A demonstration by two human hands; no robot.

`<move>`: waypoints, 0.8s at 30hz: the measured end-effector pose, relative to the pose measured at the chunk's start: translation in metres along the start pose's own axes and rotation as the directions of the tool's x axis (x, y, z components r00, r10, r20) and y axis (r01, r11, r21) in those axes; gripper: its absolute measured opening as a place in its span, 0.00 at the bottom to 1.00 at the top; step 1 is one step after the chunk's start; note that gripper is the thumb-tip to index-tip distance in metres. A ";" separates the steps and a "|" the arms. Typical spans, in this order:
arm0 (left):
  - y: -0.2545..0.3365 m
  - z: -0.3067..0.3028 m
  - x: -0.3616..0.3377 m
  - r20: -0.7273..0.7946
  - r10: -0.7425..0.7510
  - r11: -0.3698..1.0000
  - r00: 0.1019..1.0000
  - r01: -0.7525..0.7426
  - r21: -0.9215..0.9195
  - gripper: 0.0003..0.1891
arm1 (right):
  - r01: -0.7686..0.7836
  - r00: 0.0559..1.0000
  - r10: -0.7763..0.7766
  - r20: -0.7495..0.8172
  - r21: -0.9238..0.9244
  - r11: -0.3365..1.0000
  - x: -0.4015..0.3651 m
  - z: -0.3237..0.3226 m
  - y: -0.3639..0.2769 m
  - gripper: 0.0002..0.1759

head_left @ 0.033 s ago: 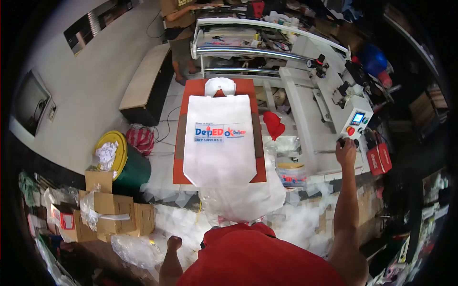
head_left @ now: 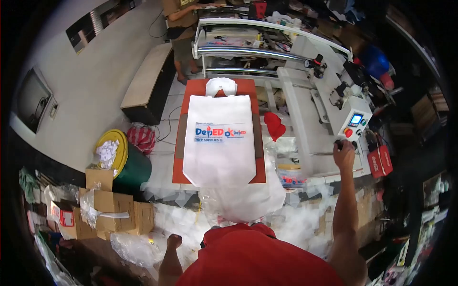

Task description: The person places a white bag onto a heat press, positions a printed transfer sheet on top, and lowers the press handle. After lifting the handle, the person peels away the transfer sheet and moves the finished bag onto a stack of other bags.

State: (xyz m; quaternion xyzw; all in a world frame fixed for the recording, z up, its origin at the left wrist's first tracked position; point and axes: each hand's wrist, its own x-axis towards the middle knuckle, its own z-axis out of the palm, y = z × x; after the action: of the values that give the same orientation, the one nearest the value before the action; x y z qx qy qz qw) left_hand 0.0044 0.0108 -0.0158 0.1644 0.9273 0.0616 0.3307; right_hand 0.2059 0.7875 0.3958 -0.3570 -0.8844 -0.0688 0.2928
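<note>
My right hand (head_left: 344, 156) reaches to the lower edge of a white control box (head_left: 359, 112), its fingers closed around a black knob (head_left: 339, 144). On the box are a small lit screen, a red button and several other buttons. My left hand (head_left: 174, 241) hangs low at my left side, curled into a fist with nothing seen in it. In front of me a white tote bag (head_left: 219, 164) printed with blue and red lettering lies flat on a red-brown board (head_left: 178, 171). Its white handles are folded at the far end.
A white machine frame with metal rollers (head_left: 255, 51) stands behind and right of the board. White fabric (head_left: 248, 202) hangs at its near end. To the left are a green bin (head_left: 138, 167), cardboard boxes (head_left: 114, 205) and a bench (head_left: 148, 83). Another person (head_left: 182, 28) stands at the back.
</note>
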 end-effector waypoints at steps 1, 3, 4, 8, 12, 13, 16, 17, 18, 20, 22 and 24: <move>0.008 0.013 0.006 -0.006 0.019 0.998 1.000 -0.019 0.068 0.20 | 0.053 0.998 -0.054 -0.043 -0.027 0.998 0.002 -0.014 -0.020 0.13; -0.005 -0.023 0.001 -0.067 0.173 0.967 0.983 -0.156 0.200 0.17 | 0.142 0.987 -0.144 -0.067 -0.044 0.989 -0.013 -0.023 -0.079 0.17; 0.017 -0.013 0.008 -0.167 0.136 0.987 0.977 -0.119 0.111 0.15 | 0.277 0.941 -0.291 -0.172 -0.097 0.956 -0.007 -0.027 -0.076 0.20; 0.066 0.007 0.009 -0.206 0.107 0.989 0.973 -0.126 -0.080 0.17 | 0.295 0.936 -0.343 0.073 0.366 0.883 -0.005 -0.004 -0.065 0.27; 0.133 0.012 -0.035 -0.107 -0.179 0.954 0.978 0.145 -0.264 0.14 | 0.457 0.881 -0.467 -0.077 0.393 0.798 -0.006 0.014 -0.116 0.24; 0.128 0.044 -0.040 -0.198 -0.118 0.962 0.973 0.063 -0.264 0.14 | 0.481 0.864 -0.495 -0.085 0.428 0.765 -0.005 0.015 -0.129 0.21; 0.166 0.076 -0.099 -0.290 -0.291 0.874 0.911 0.130 -0.468 0.12 | 0.511 0.834 -0.540 -0.114 0.528 0.678 -0.005 0.016 -0.167 0.15; 0.163 0.095 -0.113 -0.277 -0.210 0.923 0.938 0.097 -0.371 0.13 | 0.500 0.834 -0.539 -0.121 0.578 0.644 -0.008 0.016 -0.176 0.11; 0.152 0.130 -0.122 -0.253 -0.124 0.961 0.959 0.053 -0.273 0.13 | 0.507 0.825 -0.551 -0.125 0.594 0.625 -0.011 0.016 -0.182 0.11; 0.152 0.177 -0.142 0.013 -0.042 0.999 0.999 0.042 0.000 0.13 | 0.521 0.791 -0.593 -0.150 0.672 0.526 -0.011 0.018 -0.192 0.10; 0.160 0.207 -0.175 0.031 -0.184 0.958 0.982 0.186 -0.216 0.11 | 0.541 0.742 -0.661 -0.109 0.680 0.495 -0.008 0.014 -0.197 0.16; 0.169 0.207 -0.191 0.287 0.015 0.999 0.958 -0.027 0.037 0.09 | 0.575 0.700 -0.689 -0.187 0.719 0.389 -0.010 0.014 -0.206 0.23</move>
State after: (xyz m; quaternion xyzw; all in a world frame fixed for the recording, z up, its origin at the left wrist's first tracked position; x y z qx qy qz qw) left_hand 0.3190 0.1043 -0.0252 0.1883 0.8689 0.0217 0.4573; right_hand 0.0662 0.6348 0.3968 0.1525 -0.9185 0.2111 0.2974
